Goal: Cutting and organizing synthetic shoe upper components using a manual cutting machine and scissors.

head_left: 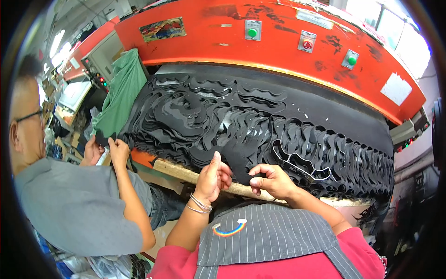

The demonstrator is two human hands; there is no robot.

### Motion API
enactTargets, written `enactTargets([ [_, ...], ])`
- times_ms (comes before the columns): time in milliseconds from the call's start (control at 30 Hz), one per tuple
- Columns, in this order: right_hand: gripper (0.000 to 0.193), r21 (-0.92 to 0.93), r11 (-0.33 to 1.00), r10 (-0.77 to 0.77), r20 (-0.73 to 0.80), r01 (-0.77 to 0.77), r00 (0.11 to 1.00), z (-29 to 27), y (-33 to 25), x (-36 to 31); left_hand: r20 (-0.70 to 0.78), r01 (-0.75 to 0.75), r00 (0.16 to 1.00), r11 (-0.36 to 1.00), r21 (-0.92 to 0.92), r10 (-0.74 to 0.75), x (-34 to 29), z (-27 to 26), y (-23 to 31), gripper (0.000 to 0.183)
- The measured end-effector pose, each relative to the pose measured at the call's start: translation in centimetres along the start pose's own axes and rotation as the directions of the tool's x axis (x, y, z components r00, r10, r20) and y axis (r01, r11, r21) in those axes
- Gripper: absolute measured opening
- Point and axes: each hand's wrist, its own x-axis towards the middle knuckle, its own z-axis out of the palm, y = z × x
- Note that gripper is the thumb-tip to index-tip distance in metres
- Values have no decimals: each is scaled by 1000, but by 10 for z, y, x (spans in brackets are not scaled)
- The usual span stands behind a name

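Note:
A thin, dark, flat sheet piece (pixel 236 162) shows between my hands, over the near edge of a work table. My right hand (pixel 275 182) is closed, thumb and fingers pinching the piece's edge. My left hand (pixel 213 179), with silver bangles at the wrist, is beside the piece's other side; its thumb points up, apart from the half-curled fingers. The fingertips are close to the piece, but whether they touch it is unclear. Right of my hands, a wavy metal cutting die (pixel 302 166) lies on rows of cut black sheet material (pixel 334 153).
Behind the table stands an orange machine beam (pixel 274 42) with green and red push buttons. Wavy black strips (pixel 176 111) pile up at the left. A co-worker's hands (pixel 109 151) hold a dark piece by a green cloth (pixel 123 88). A wooden bar (pixel 186 172) runs along the front edge.

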Motion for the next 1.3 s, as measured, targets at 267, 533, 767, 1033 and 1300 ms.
enactTargets([
  [267,29,-269,929,275,45,-253,960,38,9,-3,-183,-331,928,944,0,325,-8,14,-6,32],
  [533,32,-252,955,175,51,-157,983,69,22,8,-391,-491,763,855,168,515,-13,-15,0,39],
  [767,41,-305,951,164,362,-50,918,19,-11,19,-29,-573,691,573,585,722,-28,-8,17,39],
  [1033,28,224,970,70,130,-98,989,32,-50,103,179,-631,672,428,647,719,-39,24,19,20],
  [1300,33,-270,950,-192,-100,159,976,74,-45,128,64,-547,630,384,744,774,-43,1,14,30],
])
